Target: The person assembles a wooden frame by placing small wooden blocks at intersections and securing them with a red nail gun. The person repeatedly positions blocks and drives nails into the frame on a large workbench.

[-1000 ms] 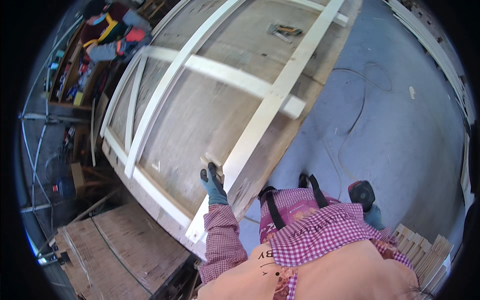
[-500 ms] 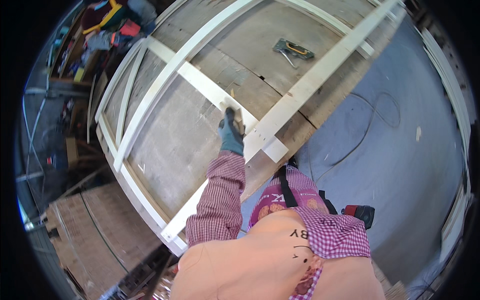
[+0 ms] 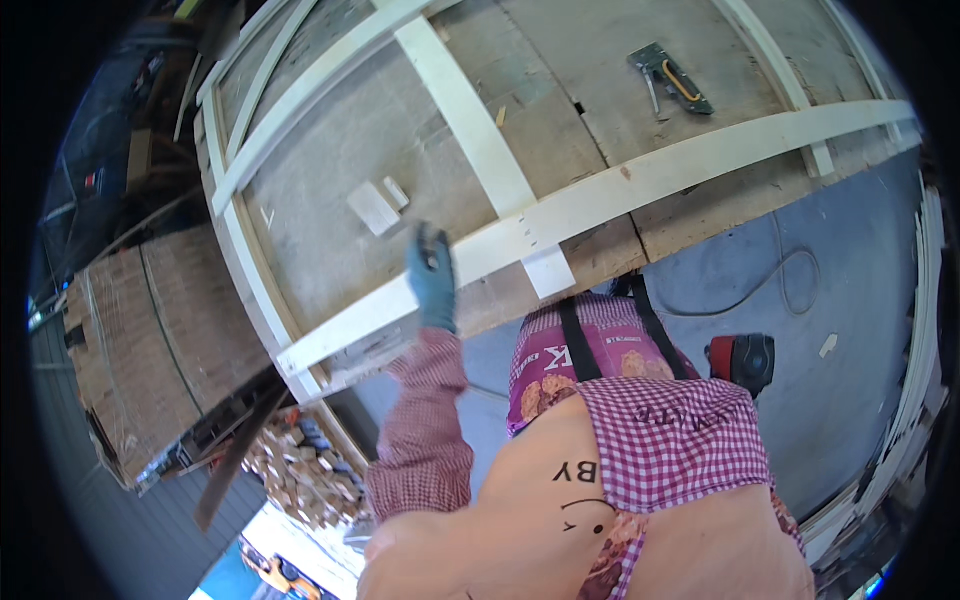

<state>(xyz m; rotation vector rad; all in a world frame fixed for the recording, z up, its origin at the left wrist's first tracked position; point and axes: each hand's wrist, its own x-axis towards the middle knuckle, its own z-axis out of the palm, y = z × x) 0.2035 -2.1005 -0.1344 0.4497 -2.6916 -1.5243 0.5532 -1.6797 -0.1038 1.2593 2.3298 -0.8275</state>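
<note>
My left hand (image 3: pixel 432 278), in a grey-green glove with dark fingertips, is over the near rail (image 3: pixel 385 308) of a white wooden frame. Its fingers are apart and slightly bent, with nothing seen in them. Just beyond the fingertips, two small pale wood blocks (image 3: pixel 374 208) lie on the worktable inside the frame. A white crosspiece (image 3: pixel 466 115) meets the rail to the right of the hand, and a short white end (image 3: pixel 549 272) sticks out below that joint. My right hand is out of view. By my right side is a red and black tool part (image 3: pixel 741 364); what holds it is hidden.
A staple gun (image 3: pixel 672 82) with a yellow-edged handle lies on the worktable (image 3: pixel 560 60). A cable (image 3: pixel 790 262) loops over the blue-grey floor. At left are a strapped stack of brown boards (image 3: pixel 170 350) and a heap of wood offcuts (image 3: pixel 310 470).
My left hand has moved left and back toward me, off the crosspiece joint. Two wood blocks now lie inside the frame. The view has turned and shifted, so the frame appears rotated.
</note>
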